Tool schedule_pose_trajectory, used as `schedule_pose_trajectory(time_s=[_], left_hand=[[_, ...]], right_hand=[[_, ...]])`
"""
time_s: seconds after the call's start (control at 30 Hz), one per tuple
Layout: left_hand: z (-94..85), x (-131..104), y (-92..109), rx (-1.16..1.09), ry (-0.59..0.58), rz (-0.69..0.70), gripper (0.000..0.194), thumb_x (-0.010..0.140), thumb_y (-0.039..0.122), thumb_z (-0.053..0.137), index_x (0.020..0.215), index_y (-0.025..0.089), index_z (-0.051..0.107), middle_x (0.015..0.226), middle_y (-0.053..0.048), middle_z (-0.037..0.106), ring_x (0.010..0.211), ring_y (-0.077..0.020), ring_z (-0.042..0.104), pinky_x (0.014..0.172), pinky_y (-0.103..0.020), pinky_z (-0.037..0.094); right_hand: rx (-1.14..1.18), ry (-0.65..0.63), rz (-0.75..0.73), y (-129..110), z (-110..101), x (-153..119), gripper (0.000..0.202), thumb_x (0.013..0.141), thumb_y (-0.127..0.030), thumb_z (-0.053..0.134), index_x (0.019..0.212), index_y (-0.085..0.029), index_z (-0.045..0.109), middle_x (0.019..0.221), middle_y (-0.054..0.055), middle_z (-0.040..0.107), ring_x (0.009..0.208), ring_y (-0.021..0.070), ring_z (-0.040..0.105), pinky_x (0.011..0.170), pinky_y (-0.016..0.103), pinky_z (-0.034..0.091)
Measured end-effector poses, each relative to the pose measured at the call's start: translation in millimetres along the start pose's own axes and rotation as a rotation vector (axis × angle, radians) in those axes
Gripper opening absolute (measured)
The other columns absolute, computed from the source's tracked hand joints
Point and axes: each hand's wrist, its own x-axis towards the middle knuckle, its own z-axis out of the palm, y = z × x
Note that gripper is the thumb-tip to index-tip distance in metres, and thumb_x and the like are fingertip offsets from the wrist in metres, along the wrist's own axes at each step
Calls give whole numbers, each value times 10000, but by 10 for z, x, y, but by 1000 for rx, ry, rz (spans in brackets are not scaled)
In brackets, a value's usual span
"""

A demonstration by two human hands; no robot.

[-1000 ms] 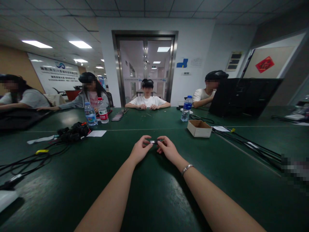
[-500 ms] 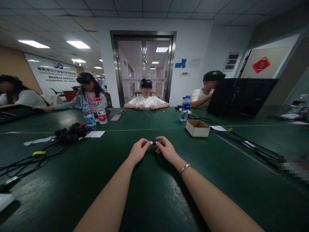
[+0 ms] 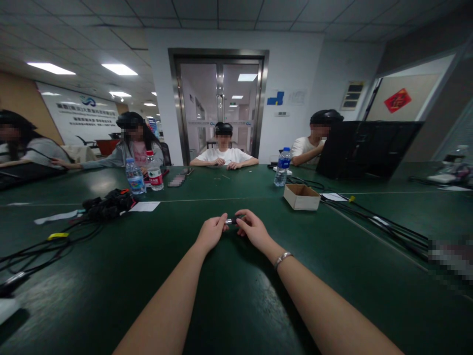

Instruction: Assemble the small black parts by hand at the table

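Between my two hands is a small cylindrical black-and-silver object (image 3: 231,221), too small to name. My left hand (image 3: 210,233) pinches its silver end between thumb and fingers. At the dark end, my right hand (image 3: 254,230) is closed around it with thumb and fingertips, hiding part of it. Both hands are just above the green table (image 3: 229,286), and a silver bracelet (image 3: 283,260) circles my right wrist.
An open cardboard box (image 3: 301,201) and a water bottle (image 3: 283,167) stand ahead to the right. Two more bottles, the nearer one (image 3: 135,177), are ahead left, near black gear (image 3: 109,204). Cables run along both sides. A black monitor (image 3: 369,148) stands far right; several people sit around.
My left hand has turned slightly and its fingertips have shifted a little, so the silver end sits slightly lower. Across the table, a person's hands have moved a little.
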Motion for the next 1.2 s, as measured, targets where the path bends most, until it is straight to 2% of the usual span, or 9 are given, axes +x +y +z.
schedule_pose_trajectory(time_s=[0.13, 0.27, 0.5, 0.63, 0.77, 0.83, 1.0, 1.1, 1.2], left_hand=[[15, 19, -34, -28, -5, 11, 552, 854, 622, 330, 700, 173, 613, 724, -30, 647, 680, -172, 567, 646, -278, 388], [43, 51, -87, -123, -17, 28, 424, 829, 576, 444, 830, 187, 614, 825, -25, 658, 750, -166, 593, 694, -280, 437], [28, 75, -113, -333, -8, 120, 256, 773, 380, 610, 933, 180, 606, 881, -39, 643, 841, -165, 608, 778, -288, 475], [-5, 59, -69, -387, -27, 132, 234, 747, 272, 632, 960, 181, 602, 884, -35, 652, 863, -162, 629, 838, -305, 486], [7, 57, -59, -427, -43, 140, 243, 716, 233, 662, 947, 164, 625, 903, -51, 673, 882, -170, 639, 876, -329, 488], [19, 53, -65, -459, -96, 136, 254, 703, 236, 685, 941, 160, 637, 901, -58, 688, 875, -177, 648, 877, -342, 490], [34, 14, -76, -459, -190, 141, 237, 708, 263, 696, 916, 164, 639, 869, -63, 701, 854, -188, 656, 861, -357, 488], [47, -14, -74, -365, -182, 115, 332, 716, 251, 682, 1033, 185, 606, 907, -61, 684, 843, -177, 644, 838, -346, 490], [14, -38, -77, -194, -109, 71, 504, 725, 256, 664, 1209, 229, 526, 1048, -83, 645, 931, -196, 615, 863, -362, 471]], right_hand=[[-2, 2, 0, -1, 3, -1, 229, 801, -301, 552, 1011, -211, 544, 709, -42, 558, 545, 88, 579, 505, 217, 471], [-5, 22, 11, 14, 2, 8, 222, 806, -314, 553, 999, -207, 540, 685, -45, 556, 541, 92, 581, 494, 215, 468], [-3, 31, 34, 26, 3, 17, 211, 818, -338, 550, 972, -194, 541, 634, -44, 567, 521, 95, 575, 494, 216, 471], [13, 43, 46, 28, 10, 24, 214, 817, -386, 553, 897, -188, 546, 615, -39, 565, 505, 93, 563, 482, 209, 458], [28, 32, 42, 39, 8, 24, 233, 778, -396, 601, 857, -189, 529, 655, -33, 572, 520, 100, 563, 490, 222, 458], [-50, 11, -10, 25, 5, 6, 225, 758, -362, 628, 878, -194, 541, 704, -26, 587, 571, 110, 571, 538, 239, 470], [-511, -49, -225, -87, 11, -103, 148, 818, -320, 596, 917, -210, 597, 873, 35, 635, 816, 172, 585, 753, 315, 460], [-714, -96, -268, -173, -9, -170, 112, 844, -240, 562, 946, -207, 591, 916, 70, 638, 872, 202, 575, 773, 324, 438], [-891, -113, -254, -283, -132, -205, 93, 848, -176, 523, 907, -199, 592, 914, 95, 642, 873, 218, 576, 761, 320, 421]])
